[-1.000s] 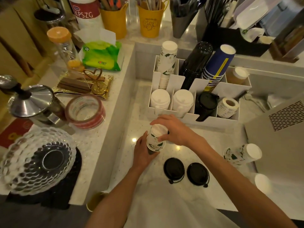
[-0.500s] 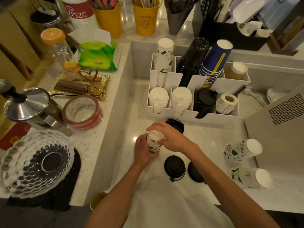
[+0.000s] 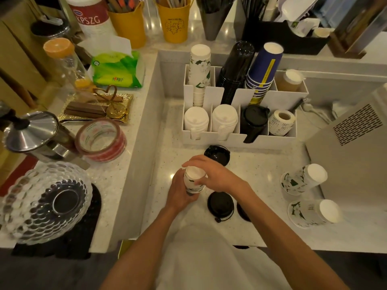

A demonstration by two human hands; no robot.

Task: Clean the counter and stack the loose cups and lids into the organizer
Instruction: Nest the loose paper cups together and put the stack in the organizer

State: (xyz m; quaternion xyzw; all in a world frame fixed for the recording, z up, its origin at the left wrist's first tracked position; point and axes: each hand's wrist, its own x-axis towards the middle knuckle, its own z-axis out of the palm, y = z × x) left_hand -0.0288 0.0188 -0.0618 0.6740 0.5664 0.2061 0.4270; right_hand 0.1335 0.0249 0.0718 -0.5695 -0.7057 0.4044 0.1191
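now, a cup (image 3: 193, 181) held from both sides

the left hand (image 3: 177, 194) wraps its fingers round the cup. the right hand (image 3: 215, 174) curls its fingers over the top. the cup is over the counter (image 3: 263, 164), in front of the organizer (image 3: 232, 141).

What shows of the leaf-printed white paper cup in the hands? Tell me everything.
The leaf-printed white paper cup is held roughly upright over the pale speckled counter, its plain white end facing the camera. The left hand grips its lower side; the right hand curls over its upper rim. A round black plastic lid lies on the counter just right of it.
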